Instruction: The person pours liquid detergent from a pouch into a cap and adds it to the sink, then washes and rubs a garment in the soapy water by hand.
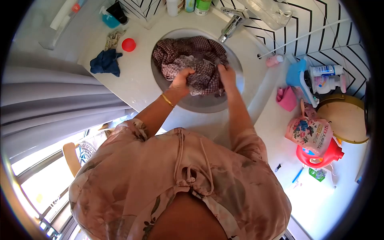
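Observation:
A wet, dark red-and-white checked garment (pixel 204 48) lies bunched in the round grey sink (pixel 200 106), partly covered with pale suds. My left hand (pixel 182 80), with a gold bracelet (pixel 167 99) at the wrist, is closed on the near left part of the cloth. At its right edge, my right hand (pixel 226 75) grips another fold, fingers mostly hidden by the fabric. A stretch of cloth hangs between the two hands. Above the sink's upper right rim stands a chrome faucet (pixel 232 28).
Left of the sink are a red ball-like cup (pixel 129 45) and a dark blue cloth (pixel 106 63). Several bottles (pixel 202 7) stand behind it. On the right are a blue basket (pixel 298 80), a pink pouch (pixel 310 134) and a red jug (pixel 320 156). A grey curtain (pixel 60 96) hangs left.

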`<action>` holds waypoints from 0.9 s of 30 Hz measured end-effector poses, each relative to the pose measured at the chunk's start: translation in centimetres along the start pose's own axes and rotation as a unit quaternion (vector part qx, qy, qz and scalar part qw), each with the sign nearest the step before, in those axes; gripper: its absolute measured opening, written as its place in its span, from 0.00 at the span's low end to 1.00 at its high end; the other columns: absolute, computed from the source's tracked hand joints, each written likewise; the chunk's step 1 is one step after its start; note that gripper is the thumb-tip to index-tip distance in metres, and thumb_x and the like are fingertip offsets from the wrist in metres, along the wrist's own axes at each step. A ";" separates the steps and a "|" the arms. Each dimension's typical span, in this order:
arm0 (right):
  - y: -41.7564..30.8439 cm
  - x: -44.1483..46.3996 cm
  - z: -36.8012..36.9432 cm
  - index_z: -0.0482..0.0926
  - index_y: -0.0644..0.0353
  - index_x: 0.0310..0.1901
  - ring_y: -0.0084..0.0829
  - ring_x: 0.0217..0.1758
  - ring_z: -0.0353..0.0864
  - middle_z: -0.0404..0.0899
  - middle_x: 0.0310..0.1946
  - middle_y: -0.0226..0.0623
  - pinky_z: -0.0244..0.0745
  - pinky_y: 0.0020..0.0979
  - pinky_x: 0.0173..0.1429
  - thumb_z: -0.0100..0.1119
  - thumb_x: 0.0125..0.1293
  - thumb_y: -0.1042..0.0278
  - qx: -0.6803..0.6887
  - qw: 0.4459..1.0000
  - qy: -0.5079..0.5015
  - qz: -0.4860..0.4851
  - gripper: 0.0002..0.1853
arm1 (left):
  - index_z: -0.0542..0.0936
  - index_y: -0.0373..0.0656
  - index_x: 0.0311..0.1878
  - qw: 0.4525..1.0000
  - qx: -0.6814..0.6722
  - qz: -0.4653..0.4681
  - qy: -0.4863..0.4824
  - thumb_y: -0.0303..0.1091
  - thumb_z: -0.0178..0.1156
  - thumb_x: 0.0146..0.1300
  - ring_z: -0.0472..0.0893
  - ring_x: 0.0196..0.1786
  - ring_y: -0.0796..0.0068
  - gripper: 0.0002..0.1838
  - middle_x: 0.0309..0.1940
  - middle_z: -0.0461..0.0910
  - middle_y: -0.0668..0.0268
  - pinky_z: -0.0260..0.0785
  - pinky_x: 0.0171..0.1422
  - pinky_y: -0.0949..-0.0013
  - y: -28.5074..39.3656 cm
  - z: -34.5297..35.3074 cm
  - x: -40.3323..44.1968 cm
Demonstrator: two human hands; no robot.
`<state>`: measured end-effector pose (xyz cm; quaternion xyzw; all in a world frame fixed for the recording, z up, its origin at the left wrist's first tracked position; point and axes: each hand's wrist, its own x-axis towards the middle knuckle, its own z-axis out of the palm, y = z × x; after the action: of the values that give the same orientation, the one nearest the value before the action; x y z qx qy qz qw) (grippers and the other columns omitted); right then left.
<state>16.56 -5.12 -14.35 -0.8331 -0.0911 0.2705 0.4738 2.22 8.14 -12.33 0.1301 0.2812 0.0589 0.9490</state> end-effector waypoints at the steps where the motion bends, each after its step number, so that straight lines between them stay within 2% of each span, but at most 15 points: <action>1: 1.9 1.3 -1.2 0.78 0.60 0.43 0.38 0.41 0.78 0.79 0.42 0.38 0.70 0.38 0.43 0.53 0.56 0.54 0.105 0.989 -0.095 0.043 0.20 | 0.77 0.42 0.39 1.000 0.013 -0.005 -0.003 0.32 0.57 0.48 0.76 0.47 0.64 0.13 0.40 0.78 0.63 0.68 0.55 0.58 0.4 -1.4 0.9; 4: -0.9 -0.7 -5.8 0.76 0.59 0.48 0.35 0.47 0.75 0.78 0.45 0.34 0.70 0.35 0.49 0.55 0.58 0.49 -0.008 0.945 -0.328 0.000 0.23 | 0.77 0.39 0.44 0.990 0.099 -0.051 -0.086 0.34 0.58 0.50 0.76 0.48 0.63 0.17 0.45 0.78 0.61 0.66 0.58 0.60 2.9 0.1 -1.1; 8: -2.5 -2.1 -2.6 0.73 0.58 0.53 0.31 0.51 0.72 0.76 0.47 0.34 0.66 0.32 0.58 0.55 0.61 0.49 0.401 0.856 -0.261 0.195 0.25 | 0.78 0.38 0.46 0.975 0.120 -0.092 -0.162 0.41 0.59 0.56 0.77 0.49 0.64 0.19 0.46 0.79 0.60 0.67 0.58 0.63 1.8 1.6 -0.8; 10: -3.1 -4.0 -0.4 0.72 0.59 0.54 0.29 0.51 0.72 0.75 0.48 0.34 0.65 0.31 0.60 0.56 0.62 0.49 0.484 0.779 -0.264 0.300 0.25 | 0.78 0.38 0.47 0.925 0.370 -0.017 -0.082 0.51 0.56 0.59 0.77 0.49 0.65 0.24 0.46 0.79 0.60 0.66 0.58 0.65 0.9 1.7 0.3; 11: 1.2 -2.7 0.8 0.71 0.62 0.55 0.31 0.51 0.74 0.75 0.50 0.38 0.68 0.31 0.57 0.58 0.61 0.54 0.412 0.867 -0.250 0.128 0.25 | 0.77 0.38 0.48 0.858 0.512 0.014 -0.037 0.53 0.56 0.59 0.77 0.49 0.65 0.26 0.46 0.79 0.60 0.65 0.59 0.65 -0.1 -1.7 3.5; 13: -0.5 -3.2 0.1 0.71 0.64 0.55 0.33 0.49 0.75 0.75 0.49 0.39 0.69 0.31 0.54 0.59 0.60 0.53 0.349 0.893 -0.252 0.128 0.27 | 0.73 0.37 0.54 0.770 0.635 0.058 -0.030 0.59 0.55 0.58 0.74 0.53 0.66 0.34 0.50 0.76 0.61 0.61 0.62 0.67 3.2 6.0 -2.6; 14: -1.6 -3.5 0.0 0.71 0.65 0.55 0.34 0.49 0.75 0.76 0.49 0.40 0.70 0.31 0.53 0.60 0.59 0.53 0.319 0.904 -0.254 0.128 0.28 | 0.70 0.38 0.57 0.814 0.580 0.027 0.002 0.61 0.54 0.57 0.72 0.55 0.65 0.36 0.53 0.74 0.61 0.59 0.63 0.67 2.5 3.4 -1.2; 15: -2.4 -2.0 -0.5 0.73 0.67 0.53 0.37 0.47 0.76 0.77 0.47 0.45 0.70 0.31 0.51 0.61 0.56 0.50 0.156 0.948 -0.189 0.204 0.30 | 0.68 0.39 0.59 0.853 0.521 -0.006 0.034 0.62 0.54 0.56 0.70 0.58 0.64 0.38 0.56 0.71 0.61 0.57 0.65 0.66 0.9 -1.2 1.3; 16: -2.8 -1.7 -0.7 0.73 0.69 0.51 0.38 0.46 0.77 0.77 0.45 0.47 0.70 0.32 0.50 0.62 0.56 0.49 0.057 0.985 -0.123 0.105 0.30 | 0.65 0.40 0.62 0.885 0.459 -0.040 0.066 0.63 0.54 0.56 0.67 0.61 0.63 0.40 0.58 0.69 0.60 0.55 0.67 0.66 -0.1 -3.8 2.6; 17: -3.2 -1.7 -0.9 0.74 0.70 0.49 0.39 0.44 0.77 0.77 0.43 0.49 0.70 0.33 0.49 0.62 0.55 0.48 -0.044 0.998 -0.053 0.004 0.31 | 0.55 0.45 0.68 0.979 0.183 -0.014 -0.092 0.70 0.50 0.52 0.58 0.67 0.60 0.48 0.66 0.57 0.61 0.45 0.72 0.60 -0.9 -1.9 1.1; 18: -4.0 -1.9 -1.4 0.74 0.72 0.47 0.40 0.42 0.78 0.78 0.40 0.51 0.70 0.33 0.48 0.62 0.55 0.47 -0.145 0.984 0.019 -0.098 0.31 | 0.53 0.46 0.69 0.993 0.076 -0.034 -0.081 0.72 0.48 0.52 0.56 0.68 0.60 0.49 0.67 0.55 0.61 0.43 0.72 0.57 -1.3 -2.1 0.6; 20: -9.8 -5.6 -2.4 0.75 0.72 0.40 0.41 0.36 0.77 0.78 0.33 0.52 0.70 0.34 0.42 0.60 0.58 0.50 -0.133 0.980 -0.007 -0.150 0.26 | 0.49 0.49 0.70 0.986 -0.139 -0.073 -0.060 0.76 0.44 0.50 0.52 0.70 0.59 0.52 0.69 0.51 0.61 0.39 0.73 0.52 -1.5 -2.3 0.5; 22: -12.1 -7.6 -3.1 0.75 0.71 0.37 0.40 0.31 0.75 0.77 0.29 0.49 0.69 0.34 0.39 0.59 0.59 0.52 -0.100 0.978 -0.103 -0.153 0.23 | 0.52 0.49 0.69 0.990 -0.091 -0.093 -0.061 0.81 0.40 0.43 0.53 0.70 0.59 0.56 0.68 0.53 0.60 0.40 0.72 0.49 -1.4 -2.0 1.3; 24: -12.7 -9.2 -4.3 0.76 0.66 0.32 0.29 0.25 0.70 0.74 0.22 0.34 0.66 0.28 0.33 0.56 0.62 0.56 -0.048 0.978 -0.146 -0.143 0.17 | 0.52 0.48 0.69 0.976 -0.107 -0.134 -0.131 0.83 0.41 0.40 0.53 0.70 0.59 0.59 0.68 0.54 0.60 0.40 0.72 0.49 -0.1 -1.5 1.8; 27: -14.0 -9.8 -8.1 0.76 0.62 0.34 0.21 0.23 0.65 0.69 0.20 0.26 0.62 0.23 0.31 0.54 0.64 0.59 0.219 0.944 -0.238 -0.065 0.12 | 0.57 0.48 0.67 0.974 -0.034 0.007 -0.226 0.84 0.44 0.35 0.55 0.69 0.57 0.60 0.67 0.56 0.60 0.43 0.72 0.50 2.1 0.4 3.4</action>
<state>14.14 -7.64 4.20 -0.6124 -0.1938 0.4423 0.6259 5.21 10.65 -13.16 0.1098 0.0564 0.0441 0.9914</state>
